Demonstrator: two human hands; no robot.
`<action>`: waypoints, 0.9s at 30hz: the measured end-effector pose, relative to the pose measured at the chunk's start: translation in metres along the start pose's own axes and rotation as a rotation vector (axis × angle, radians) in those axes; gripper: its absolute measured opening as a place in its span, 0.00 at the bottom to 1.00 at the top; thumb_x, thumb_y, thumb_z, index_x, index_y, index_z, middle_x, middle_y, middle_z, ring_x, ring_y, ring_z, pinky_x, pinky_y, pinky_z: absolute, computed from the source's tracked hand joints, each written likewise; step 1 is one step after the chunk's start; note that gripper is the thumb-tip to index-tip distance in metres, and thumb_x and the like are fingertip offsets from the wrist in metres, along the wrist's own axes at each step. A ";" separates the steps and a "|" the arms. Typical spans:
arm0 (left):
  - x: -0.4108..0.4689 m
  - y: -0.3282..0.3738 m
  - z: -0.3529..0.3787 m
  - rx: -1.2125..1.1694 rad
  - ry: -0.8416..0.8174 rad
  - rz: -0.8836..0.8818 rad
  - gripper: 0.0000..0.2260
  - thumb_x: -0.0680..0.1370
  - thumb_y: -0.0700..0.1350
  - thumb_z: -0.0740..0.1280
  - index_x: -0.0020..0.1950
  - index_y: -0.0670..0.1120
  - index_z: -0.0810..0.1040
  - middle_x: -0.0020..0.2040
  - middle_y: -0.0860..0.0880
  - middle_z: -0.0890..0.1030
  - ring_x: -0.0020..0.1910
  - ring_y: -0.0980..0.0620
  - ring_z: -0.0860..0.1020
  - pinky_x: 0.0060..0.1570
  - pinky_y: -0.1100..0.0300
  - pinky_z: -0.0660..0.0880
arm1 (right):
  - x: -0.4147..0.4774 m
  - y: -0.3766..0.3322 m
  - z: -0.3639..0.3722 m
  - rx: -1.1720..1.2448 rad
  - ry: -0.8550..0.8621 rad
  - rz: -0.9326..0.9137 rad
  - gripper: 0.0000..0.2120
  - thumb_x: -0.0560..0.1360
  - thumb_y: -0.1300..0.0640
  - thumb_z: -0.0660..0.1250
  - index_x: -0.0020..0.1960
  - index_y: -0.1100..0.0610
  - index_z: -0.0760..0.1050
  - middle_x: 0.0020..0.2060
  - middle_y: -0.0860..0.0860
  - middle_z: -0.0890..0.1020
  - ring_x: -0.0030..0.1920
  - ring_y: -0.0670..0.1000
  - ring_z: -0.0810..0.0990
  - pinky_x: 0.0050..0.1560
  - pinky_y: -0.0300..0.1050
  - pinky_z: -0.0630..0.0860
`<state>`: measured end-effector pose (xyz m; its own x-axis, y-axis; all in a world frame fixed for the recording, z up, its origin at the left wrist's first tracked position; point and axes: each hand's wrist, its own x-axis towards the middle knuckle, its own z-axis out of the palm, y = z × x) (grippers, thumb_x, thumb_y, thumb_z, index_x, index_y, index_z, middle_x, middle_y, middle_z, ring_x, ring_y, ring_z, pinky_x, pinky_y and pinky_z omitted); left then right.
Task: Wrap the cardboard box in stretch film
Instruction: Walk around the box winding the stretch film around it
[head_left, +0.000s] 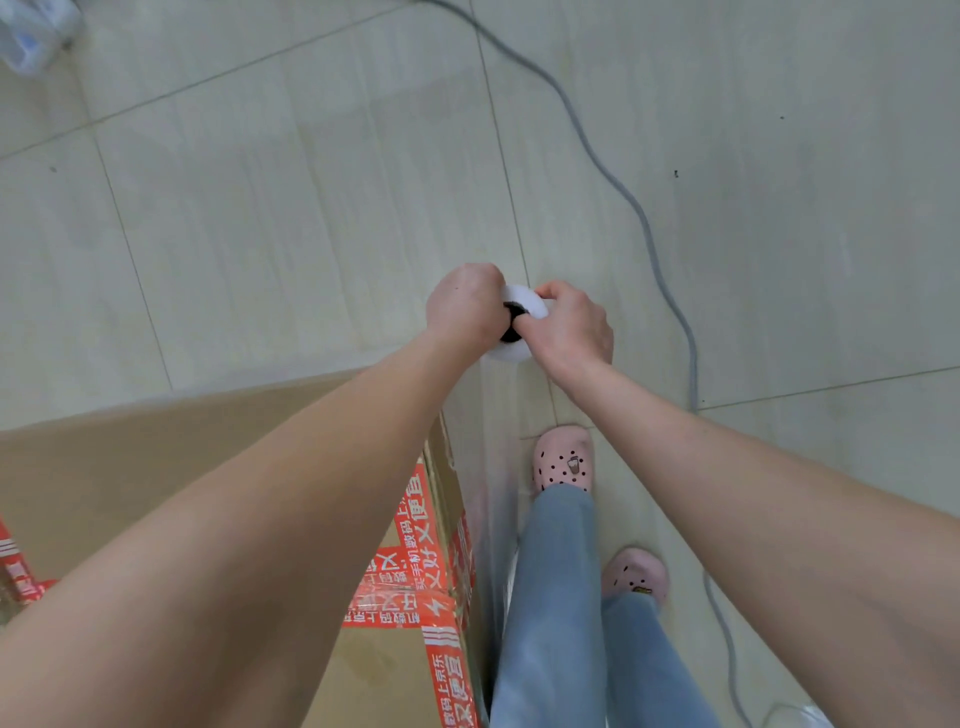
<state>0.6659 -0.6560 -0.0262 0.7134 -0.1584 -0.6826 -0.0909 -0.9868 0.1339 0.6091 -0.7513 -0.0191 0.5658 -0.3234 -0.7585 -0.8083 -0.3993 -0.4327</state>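
Stretch film roll (532, 304): held out in front of me above the floor (260, 208), seen end-on. Only part of its white end and dark core showed, the rest covered by my hands.
Film sheet (496, 519): faint, clear, hard to trace. It seemed to run from under the roll down along the box's right side, and I could not see where it joined.
Cardboard box (130, 467): lower left, on the floor beside my legs. It was cut off by the left and bottom edges, with much of its top behind my left forearm. Red printed tape (415, 545) crossed its right corner.
Left hand (465, 306): arm stretched forward, knuckles up, fingers curled round the roll's left side.
Right hand (571, 325): arm stretched forward, gripping the roll's right side, one fingertip over the core. Which finger, I could not tell.
Grey cable (665, 280): trailed across the floor to my right.
Pink shoes (563, 460): beneath my right arm.
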 end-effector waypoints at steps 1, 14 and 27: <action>0.002 -0.006 -0.002 -0.036 0.009 -0.030 0.08 0.71 0.39 0.63 0.34 0.44 0.67 0.31 0.48 0.68 0.37 0.44 0.72 0.33 0.58 0.64 | 0.001 -0.005 0.003 0.007 -0.011 0.006 0.18 0.72 0.53 0.66 0.62 0.51 0.73 0.51 0.50 0.81 0.51 0.54 0.78 0.45 0.41 0.67; 0.005 -0.048 -0.012 -0.343 0.015 -0.280 0.07 0.70 0.40 0.65 0.33 0.41 0.72 0.32 0.44 0.75 0.35 0.41 0.77 0.33 0.54 0.72 | 0.011 -0.045 0.024 -0.012 -0.128 -0.005 0.20 0.73 0.57 0.65 0.65 0.52 0.72 0.54 0.52 0.78 0.46 0.54 0.72 0.42 0.40 0.66; 0.012 -0.084 -0.040 -0.530 -0.070 -0.401 0.07 0.74 0.43 0.64 0.46 0.39 0.75 0.45 0.40 0.81 0.43 0.41 0.82 0.45 0.50 0.79 | 0.015 -0.091 0.041 0.136 -0.177 0.024 0.31 0.72 0.48 0.69 0.72 0.54 0.63 0.65 0.52 0.73 0.64 0.54 0.73 0.57 0.41 0.67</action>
<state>0.7103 -0.5739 -0.0168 0.5725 0.1976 -0.7957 0.5382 -0.8227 0.1829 0.6842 -0.6849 -0.0110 0.5180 -0.1712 -0.8381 -0.8427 -0.2703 -0.4656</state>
